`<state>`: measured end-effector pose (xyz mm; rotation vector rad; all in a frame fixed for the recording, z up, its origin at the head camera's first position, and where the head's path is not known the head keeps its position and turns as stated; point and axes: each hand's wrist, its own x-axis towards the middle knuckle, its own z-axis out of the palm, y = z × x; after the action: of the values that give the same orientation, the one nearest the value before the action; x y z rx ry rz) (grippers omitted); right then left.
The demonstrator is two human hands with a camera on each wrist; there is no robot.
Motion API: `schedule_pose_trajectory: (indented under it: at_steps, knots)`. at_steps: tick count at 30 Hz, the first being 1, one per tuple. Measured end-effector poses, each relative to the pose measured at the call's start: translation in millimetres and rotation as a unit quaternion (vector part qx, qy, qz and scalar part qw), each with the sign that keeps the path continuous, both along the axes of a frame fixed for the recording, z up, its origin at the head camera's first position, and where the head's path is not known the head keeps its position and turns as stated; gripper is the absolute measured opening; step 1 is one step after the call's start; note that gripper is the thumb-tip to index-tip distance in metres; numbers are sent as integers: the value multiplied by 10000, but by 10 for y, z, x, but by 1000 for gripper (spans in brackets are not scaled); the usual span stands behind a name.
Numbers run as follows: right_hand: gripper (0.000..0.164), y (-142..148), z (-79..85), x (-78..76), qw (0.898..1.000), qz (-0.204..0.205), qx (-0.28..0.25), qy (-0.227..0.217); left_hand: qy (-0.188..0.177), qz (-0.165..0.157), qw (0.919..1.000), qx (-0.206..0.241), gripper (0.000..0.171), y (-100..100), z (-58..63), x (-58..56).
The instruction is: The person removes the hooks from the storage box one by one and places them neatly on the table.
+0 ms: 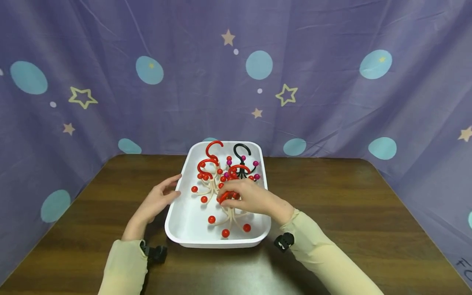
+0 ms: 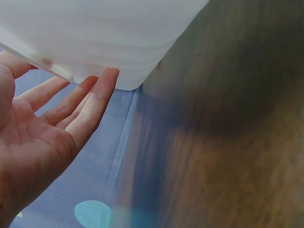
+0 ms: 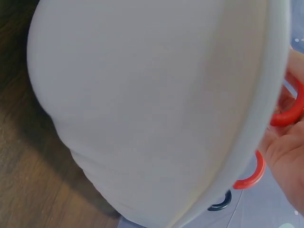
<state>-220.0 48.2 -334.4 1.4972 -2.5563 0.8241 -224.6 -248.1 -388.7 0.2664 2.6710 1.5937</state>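
Note:
A white tray [image 1: 188, 231] holds several head massagers with hook handles and ball-tipped prongs. My right hand [image 1: 247, 196] grips the red hook handle of the nearest head massager [image 1: 231, 215], whose cream prongs spread toward the tray's near end. In the right wrist view, the fingers [image 3: 289, 147] close round a red hook [image 3: 290, 116], partly hidden by the tray wall. At the tray's left rim is my left hand [image 1: 156, 200]; its fingers [image 2: 97, 102] are nearly straight against the outer wall [image 2: 95, 47] in the left wrist view.
Behind the held one lie other cream and red head massagers [image 1: 212, 186] and a black one [image 1: 242, 168] with magenta balls, close together. The tray stands on a brown wooden table [image 1: 332, 213]. A purple patterned curtain [image 1: 313, 73] hangs behind the table.

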Motion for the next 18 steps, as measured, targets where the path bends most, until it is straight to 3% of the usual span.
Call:
schedule_pose_trajectory:
  at_steps: [5,18]
  knots:
    - [14,4,35,3,9997,35,-130,-218,-47,-14,10000,-27,56,8,11,-2]
    - [11,5,131,24,9991,-48,-392,-178,-46,-7,10000,49,56,7,17,4]
